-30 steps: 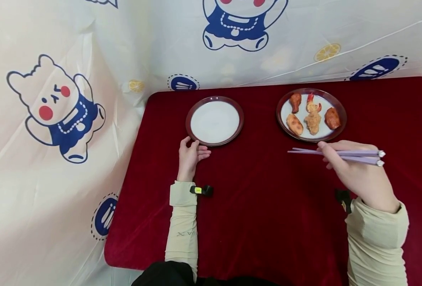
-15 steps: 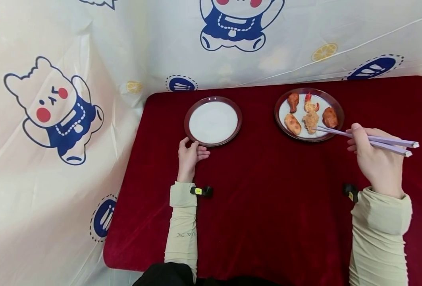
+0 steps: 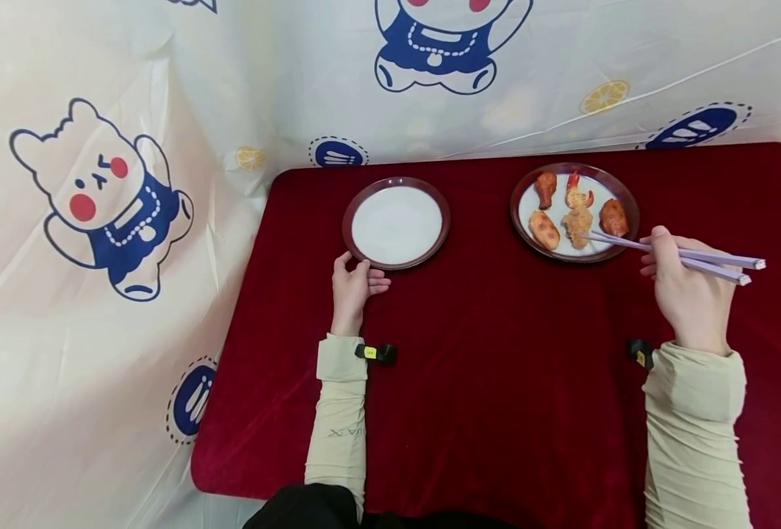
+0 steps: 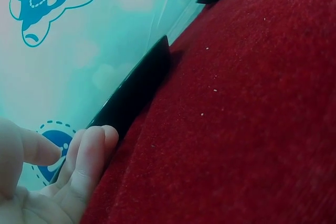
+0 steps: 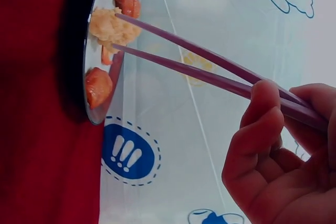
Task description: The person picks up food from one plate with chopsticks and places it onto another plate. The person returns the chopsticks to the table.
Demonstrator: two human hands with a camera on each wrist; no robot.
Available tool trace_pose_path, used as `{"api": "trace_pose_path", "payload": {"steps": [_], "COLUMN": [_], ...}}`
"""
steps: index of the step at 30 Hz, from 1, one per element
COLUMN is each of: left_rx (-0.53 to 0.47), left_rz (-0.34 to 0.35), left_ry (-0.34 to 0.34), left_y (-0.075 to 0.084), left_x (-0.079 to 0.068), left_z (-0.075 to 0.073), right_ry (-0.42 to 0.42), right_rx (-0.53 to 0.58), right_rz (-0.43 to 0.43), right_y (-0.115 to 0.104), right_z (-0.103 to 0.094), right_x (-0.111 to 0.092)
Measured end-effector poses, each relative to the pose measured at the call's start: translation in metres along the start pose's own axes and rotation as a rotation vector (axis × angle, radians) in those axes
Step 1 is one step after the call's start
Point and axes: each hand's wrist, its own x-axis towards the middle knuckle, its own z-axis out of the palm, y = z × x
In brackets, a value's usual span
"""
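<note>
My left hand point(image 3: 353, 290) is at the near-left edge of a brown-rimmed white plate point(image 3: 397, 224) with nothing on it. In the left wrist view the fingers point(image 4: 92, 150) lie along the plate's dark outer side, with another digit across the rim. Lilac chopsticks point(image 3: 688, 258) are held in my right hand point(image 3: 690, 290). Their tips, spread apart, reach a lumpy piece of fried chicken point(image 3: 578, 226) on the second plate point(image 3: 521, 226). In the right wrist view the tips overlap the chicken piece point(image 5: 107, 25), which still sits on the plate.
Around the fried chicken lie a drumstick point(image 3: 546, 189), a shrimp point(image 3: 578, 192), a glazed brown piece point(image 3: 614, 218) and a golden oval piece point(image 3: 544, 231). A dark red cloth point(image 3: 483, 367) covers the table. A printed curtain point(image 3: 231, 73) hangs behind and to the left.
My right hand has moved right and farther from me, bringing the chopstick tips from in front of the food plate onto the fried chicken. The left hand stays at its plate.
</note>
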Motion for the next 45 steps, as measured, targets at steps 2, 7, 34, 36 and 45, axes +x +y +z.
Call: {"api": "trace_pose_path", "payload": {"steps": [2,7,34,36,45], "left_rx": [-0.003,0.001,-0.015,-0.016,-0.018], "left_rz": [0.001,0.002,-0.024,-0.029,-0.031], "left_ry": [0.003,-0.001,0.004,-0.002,-0.008], "left_y": [0.0,-0.001,0.001,0.002,0.002], "left_x": [0.001,0.001,0.0,0.0,0.0], "left_z": [0.0,0.0,-0.001,-0.001,-0.001], "right_ry": [0.001,0.013,0.033,0.04,0.068], "right_rx": [0.004,0.042,0.218,0.223,0.211], "right_rz": [0.006,0.031,0.119,0.116,0.089], "right_y": [0.002,0.005,0.009,0.01,0.012], "right_z": [0.001,0.005,0.023,0.024,0.024], "right_x": [0.001,0.004,0.011,0.011,0.011]}}
